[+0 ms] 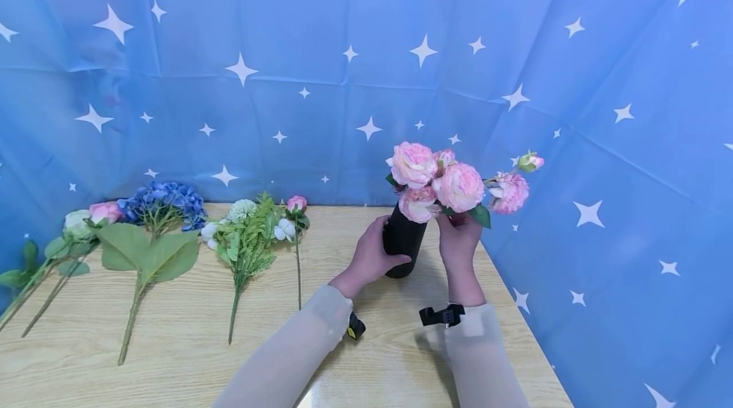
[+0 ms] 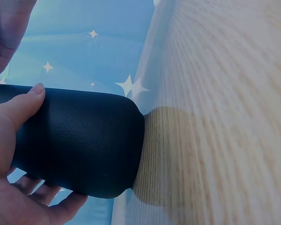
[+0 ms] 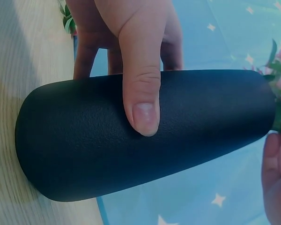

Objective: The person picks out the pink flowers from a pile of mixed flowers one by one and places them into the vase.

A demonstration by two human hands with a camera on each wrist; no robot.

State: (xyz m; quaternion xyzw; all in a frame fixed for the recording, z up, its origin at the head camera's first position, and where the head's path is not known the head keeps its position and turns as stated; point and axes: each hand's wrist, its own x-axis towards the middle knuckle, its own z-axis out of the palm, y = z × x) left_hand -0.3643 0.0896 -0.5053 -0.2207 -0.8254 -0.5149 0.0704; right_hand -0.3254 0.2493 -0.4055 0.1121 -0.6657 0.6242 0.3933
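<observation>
In the head view a black vase [image 1: 404, 244] stands toward the table's right side, with pink artificial peonies [image 1: 458, 187] filling its mouth. My left hand [image 1: 375, 250] grips the vase from the left, its thumb across the near face; the right wrist view shows this thumb [image 3: 143, 93] against the dark wall. My right hand [image 1: 461, 241] is up by the vase mouth, fingers curled in at the peony stems below a green leaf [image 1: 480, 216]; blooms and leaf partly hide those fingertips. One peony stem with a bloom [image 1: 508, 193] and a bud [image 1: 530, 161] leans out to the right.
Left of the vase lie a single pink flower [image 1: 296, 204], a green and white bunch [image 1: 246, 236], a blue hydrangea [image 1: 163, 204] with broad leaves, and pink and white stems [image 1: 77, 230]. A blue star-patterned curtain [image 1: 321, 64] borders the wooden table [image 1: 189, 331] behind and right.
</observation>
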